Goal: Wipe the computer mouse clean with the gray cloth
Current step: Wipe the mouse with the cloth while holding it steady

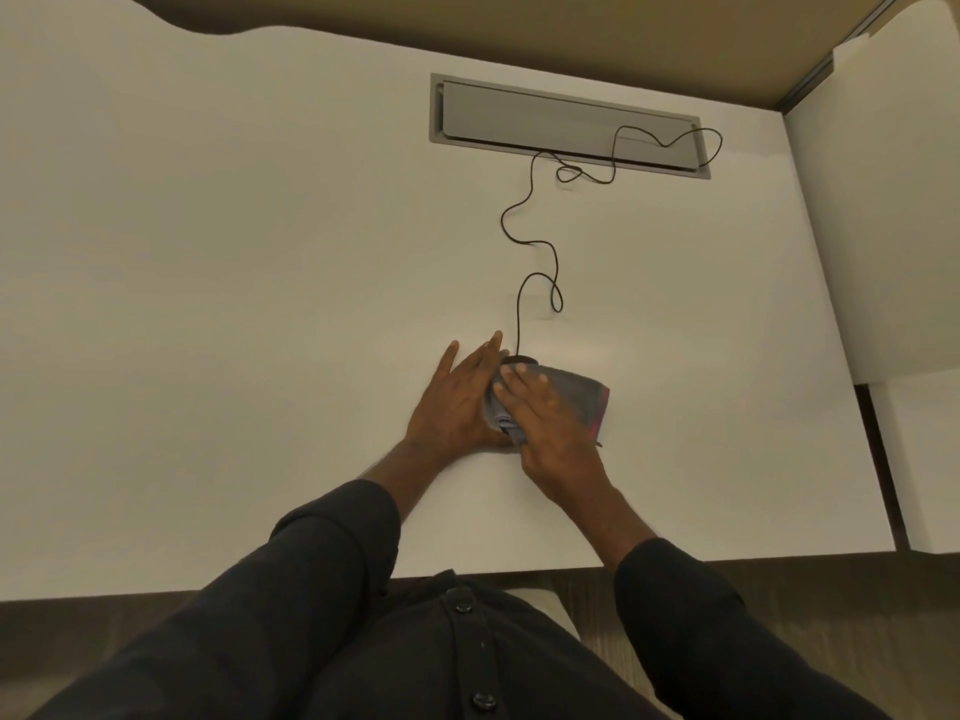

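Wiping is under way, by my reading. Right hand [550,428] lies flat, fingers straight, pressing the gray cloth [576,394] down over the computer mouse [519,360], of which only a dark front edge shows beyond the fingertips. Left hand [457,402], fingers extended, rests against the mouse's far side from the right grip, steadying it on the desk [260,304]. Mouse cable [530,241] trails onward to the cable tray [566,124]. How clean the mouse is cannot be judged; front edge appears unwiped.
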